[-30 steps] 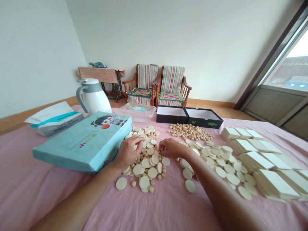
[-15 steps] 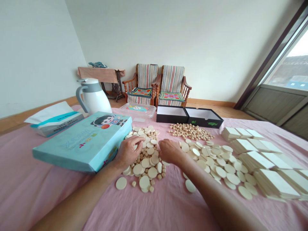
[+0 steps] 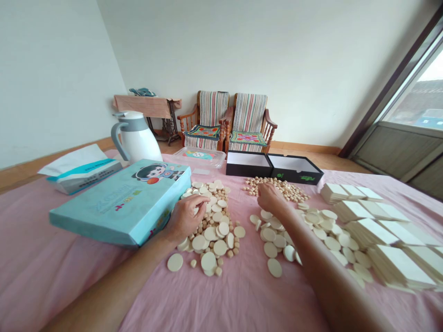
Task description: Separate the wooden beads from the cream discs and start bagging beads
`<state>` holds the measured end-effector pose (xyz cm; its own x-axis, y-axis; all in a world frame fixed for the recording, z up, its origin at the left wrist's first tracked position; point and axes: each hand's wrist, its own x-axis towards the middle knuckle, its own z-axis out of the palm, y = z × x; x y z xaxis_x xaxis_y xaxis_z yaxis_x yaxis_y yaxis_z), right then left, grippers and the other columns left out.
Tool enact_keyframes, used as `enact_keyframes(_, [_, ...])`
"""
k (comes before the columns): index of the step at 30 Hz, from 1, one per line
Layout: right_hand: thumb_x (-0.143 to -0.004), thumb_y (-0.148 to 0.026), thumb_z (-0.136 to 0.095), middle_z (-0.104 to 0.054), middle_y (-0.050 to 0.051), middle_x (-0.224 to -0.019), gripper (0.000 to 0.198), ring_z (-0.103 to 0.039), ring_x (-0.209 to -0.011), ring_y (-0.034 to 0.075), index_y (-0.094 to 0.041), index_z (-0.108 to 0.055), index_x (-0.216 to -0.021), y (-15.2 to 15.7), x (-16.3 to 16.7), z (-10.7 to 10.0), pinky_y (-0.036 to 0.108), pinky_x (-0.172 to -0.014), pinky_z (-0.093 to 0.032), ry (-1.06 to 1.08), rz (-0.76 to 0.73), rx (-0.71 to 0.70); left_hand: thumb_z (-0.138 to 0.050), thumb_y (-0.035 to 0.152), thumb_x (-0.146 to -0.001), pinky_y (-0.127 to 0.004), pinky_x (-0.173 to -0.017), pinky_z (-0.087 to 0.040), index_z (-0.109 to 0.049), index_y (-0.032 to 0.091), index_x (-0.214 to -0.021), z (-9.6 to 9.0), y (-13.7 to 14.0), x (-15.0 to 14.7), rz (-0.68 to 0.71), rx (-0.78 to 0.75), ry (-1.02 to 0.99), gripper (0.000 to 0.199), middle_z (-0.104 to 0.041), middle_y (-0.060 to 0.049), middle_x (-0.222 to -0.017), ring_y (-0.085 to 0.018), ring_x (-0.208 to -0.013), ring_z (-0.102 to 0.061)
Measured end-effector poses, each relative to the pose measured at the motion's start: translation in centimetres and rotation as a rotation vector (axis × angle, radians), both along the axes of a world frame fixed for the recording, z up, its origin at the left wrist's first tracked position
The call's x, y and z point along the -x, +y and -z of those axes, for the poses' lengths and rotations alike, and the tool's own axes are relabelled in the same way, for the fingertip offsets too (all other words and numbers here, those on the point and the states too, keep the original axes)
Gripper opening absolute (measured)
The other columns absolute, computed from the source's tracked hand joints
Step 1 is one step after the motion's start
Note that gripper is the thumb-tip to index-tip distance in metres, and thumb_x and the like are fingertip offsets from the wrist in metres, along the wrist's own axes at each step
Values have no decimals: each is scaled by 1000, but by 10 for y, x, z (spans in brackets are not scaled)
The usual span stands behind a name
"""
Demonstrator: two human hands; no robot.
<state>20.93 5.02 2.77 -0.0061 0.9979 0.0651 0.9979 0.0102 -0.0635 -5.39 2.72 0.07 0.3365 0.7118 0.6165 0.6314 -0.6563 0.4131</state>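
My left hand (image 3: 188, 217) rests at the left side of a mixed pile, beside the box. Its fingers are curled with the thumb near the index finger; what lies in them, if anything, is hidden. That pile holds round wooden discs (image 3: 208, 261) and small wooden pieces (image 3: 230, 253). Over the near edge of a heap of small wooden pieces (image 3: 292, 192) is my right hand (image 3: 272, 197), closed, fingertips turned down out of sight. Below my right forearm spreads a heap of loose wooden discs (image 3: 274, 267).
A light blue box (image 3: 114, 207) lies left, with a tissue pack (image 3: 83, 170) and a white jug (image 3: 138, 143) behind. Two black trays (image 3: 294, 176) and a clear plastic lid (image 3: 199, 159) sit at the back. Stacked rectangular wooden boards (image 3: 398, 253) stand right.
My right hand has moved from the mixed pile's right edge, rightward and away, to the heap of small wooden pieces. My left hand has stayed in place.
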Motion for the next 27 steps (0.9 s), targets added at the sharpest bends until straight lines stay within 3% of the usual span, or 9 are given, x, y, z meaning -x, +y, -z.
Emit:
enact_keyframes(3, [-78,-3,-40,-58,19,-105,31,-61,-88,24,-9,-61,-99,1,-10,-3,27,-66,-39,-17,114,-60,-49,14,-83,-23,-75,-48,-67,18,-88,0,0,0,-7,0,-1,19,-70,-2,-85,-14,-80,-64])
enact_keyframes(5, [-80,-4,-37,-57,19,-108,34,-61,-89,24,-11,-60,-104,-2,-6,-7,27,-65,-40,-8,110,-79,-49,14,-83,-23,-75,-48,-67,19,-88,1,0,0,-9,2,-6,19,-70,-2,-86,-14,-79,-64])
enact_keyframes(7, [-79,-5,-40,-61,15,-102,31,-61,-90,22,-13,-63,-98,-8,4,-12,26,-68,-40,21,10,-41,-49,14,-83,-23,-75,-48,-67,19,-89,1,0,0,-8,10,-11,19,-70,-2,-86,-14,-80,-64])
enact_keyframes(10, [-75,-9,-51,-67,5,-88,23,-62,-83,15,-19,-68,-87,-19,23,-20,20,-67,-40,99,-299,146,-50,14,-83,-23,-75,-48,-67,19,-88,1,0,0,-8,21,-10,19,-70,-2,-86,-14,-80,-64])
enact_keyframes(12, [-73,-13,-57,-69,2,-84,21,-62,-76,12,-21,-69,-88,-26,34,-23,18,-63,-40,135,-476,274,-50,14,-83,-23,-76,-48,-67,19,-88,1,0,0,-10,21,-9,19,-70,-2,-86,-14,-81,-64])
enact_keyframes(14, [-72,-16,-60,-70,3,-85,23,-62,-76,14,-21,-69,-93,-31,43,-25,20,-62,-40,122,-548,333,-50,14,-83,-24,-76,-48,-67,19,-88,1,0,0,-10,19,-9,19,-69,-2,-87,-14,-82,-64])
enact_keyframes(18, [-72,-16,-58,-70,6,-83,20,-62,-79,18,-18,-69,-89,-35,53,-19,23,-64,-40,49,-509,279,-49,14,-83,-24,-76,-48,-67,19,-89,1,1,1,-7,13,-8,19,-69,-2,-87,-13,-82,-64])
enact_keyframes(23, [-69,-11,-55,-68,5,-83,16,-60,-75,14,-17,-66,-80,-27,49,-10,20,-62,-38,59,-455,218,-49,13,-83,-24,-76,-48,-67,19,-89,1,0,1,-5,5,-3,20,-69,-2,-87,-14,-81,-64])
enact_keyframes(27, [-70,-7,-51,-65,7,-91,22,-59,-85,16,-16,-64,-85,-12,26,-4,21,-68,-38,56,-251,83,-50,14,-83,-24,-76,-49,-67,19,-89,2,1,1,-2,10,-6,19,-70,-2,-87,-14,-80,-64])
